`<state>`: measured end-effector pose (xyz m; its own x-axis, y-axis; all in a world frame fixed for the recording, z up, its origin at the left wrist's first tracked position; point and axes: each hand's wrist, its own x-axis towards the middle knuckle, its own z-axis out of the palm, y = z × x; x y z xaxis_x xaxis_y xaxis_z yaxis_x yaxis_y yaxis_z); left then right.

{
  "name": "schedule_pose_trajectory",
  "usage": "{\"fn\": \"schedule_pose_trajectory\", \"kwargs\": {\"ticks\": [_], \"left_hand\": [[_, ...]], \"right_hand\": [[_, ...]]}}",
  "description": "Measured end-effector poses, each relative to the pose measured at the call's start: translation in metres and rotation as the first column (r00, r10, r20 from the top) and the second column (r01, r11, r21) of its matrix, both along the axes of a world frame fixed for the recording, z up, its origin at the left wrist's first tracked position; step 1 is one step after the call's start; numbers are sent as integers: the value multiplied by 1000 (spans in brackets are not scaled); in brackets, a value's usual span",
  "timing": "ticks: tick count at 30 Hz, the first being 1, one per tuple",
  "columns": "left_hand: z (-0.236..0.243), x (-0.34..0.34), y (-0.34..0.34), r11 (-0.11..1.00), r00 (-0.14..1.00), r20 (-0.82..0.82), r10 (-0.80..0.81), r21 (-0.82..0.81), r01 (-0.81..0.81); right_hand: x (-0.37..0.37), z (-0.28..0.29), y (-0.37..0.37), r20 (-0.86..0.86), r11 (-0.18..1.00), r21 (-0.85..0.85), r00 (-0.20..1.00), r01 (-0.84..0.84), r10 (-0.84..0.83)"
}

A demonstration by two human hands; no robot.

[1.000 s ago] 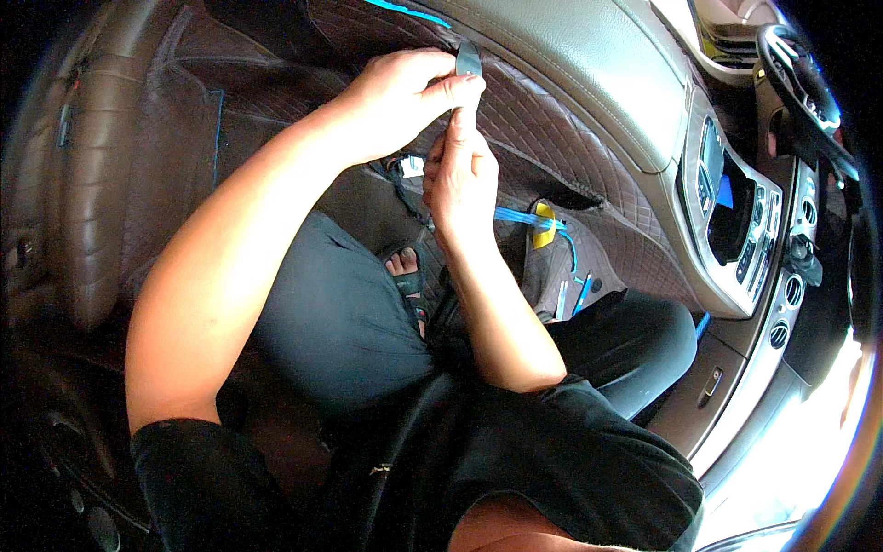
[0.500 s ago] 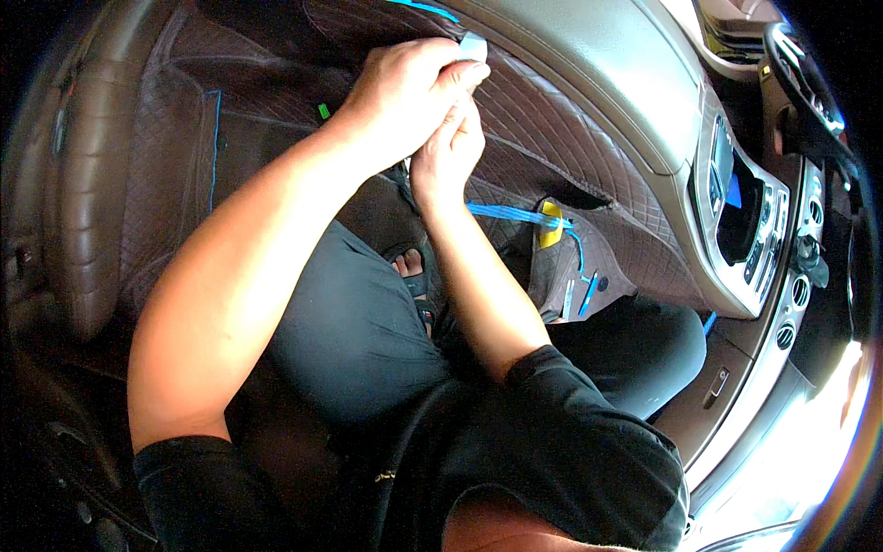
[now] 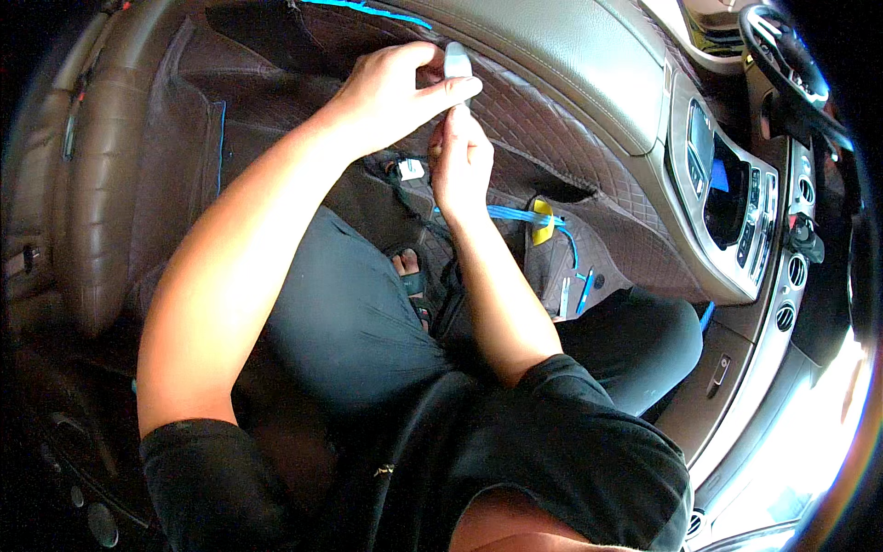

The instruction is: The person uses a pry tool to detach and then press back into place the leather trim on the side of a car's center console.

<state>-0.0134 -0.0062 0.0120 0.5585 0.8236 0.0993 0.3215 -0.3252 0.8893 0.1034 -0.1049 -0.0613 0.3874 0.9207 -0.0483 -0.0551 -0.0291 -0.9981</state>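
My left hand (image 3: 391, 97) is closed, its thumb and fingers round a flat pale-grey piece with a rounded end (image 3: 457, 61), held beside the padded centre console. Just below it, my right hand (image 3: 463, 166) is closed, with its fingertips up against the lower end of that piece. What else those fingertips may hold is hidden. Behind both hands runs a dark brown quilted lining (image 3: 543, 120) along the console's side. A small white block (image 3: 410, 169) on dark straps lies in the footwell close to my right wrist.
A bundle of blue strips (image 3: 506, 213) passes through a yellow piece (image 3: 543, 222) on the lining to the right. Blue edging (image 3: 368, 11) lies along the console's (image 3: 589, 64) left part. A seat (image 3: 97, 184) stands at the left, and my bent knees fill the middle.
My hands have parted slightly, and more of the grey piece shows, now more upright. My right hand has turned a little, and the white block has come into sight.
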Motion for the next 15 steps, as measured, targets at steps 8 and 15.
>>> {"fn": "schedule_pose_trajectory", "kwargs": {"ticks": [8,15], "left_hand": [[-5,-2,-1,999,999,-9,-31,8,31],[-7,-1,-1,1000,1000,3,-26,16,26]], "right_hand": [[-12,11,-10,34,988,-114,994,104,-101],[-13,8,-9,105,987,-61,985,147,-140]]}}
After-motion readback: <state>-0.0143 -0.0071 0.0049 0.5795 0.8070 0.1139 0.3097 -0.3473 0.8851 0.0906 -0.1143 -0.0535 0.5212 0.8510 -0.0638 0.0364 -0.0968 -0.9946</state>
